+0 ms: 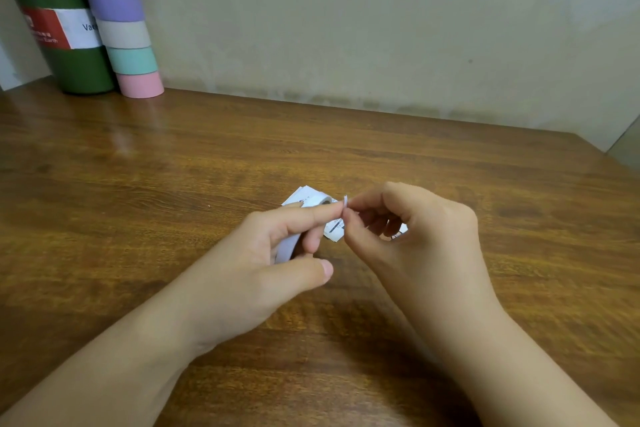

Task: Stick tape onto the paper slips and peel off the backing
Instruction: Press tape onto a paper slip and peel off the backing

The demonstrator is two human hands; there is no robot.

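Two hands: both in view over the wooden table (138, 184), meeting just above its middle.
Left hand (277, 253): I see it gripping a roll of white tape (289, 246), fingers curled through and around it, forefinger stretched right toward the tape's loose end.
Right hand (412, 229): thumb and forefinger pinch the free end of the tape (345, 202), a small white tab standing upright between the two hands.
Paper slips (334, 229): a few white printed slips lying flat on the table, just beyond and partly under the hands; how many, I cannot tell.
Far left: a green flask (59, 28) and a stack of pastel tape rolls (121, 21) against the wall, well apart from the work.
Step in hand: by my reading, drawing a length of tape off the roll; nothing visibly stuck to a slip yet.
Next move: I judge it calls for pulling the tab rightward while the roll is held firm, then lowering the strip onto a slip.
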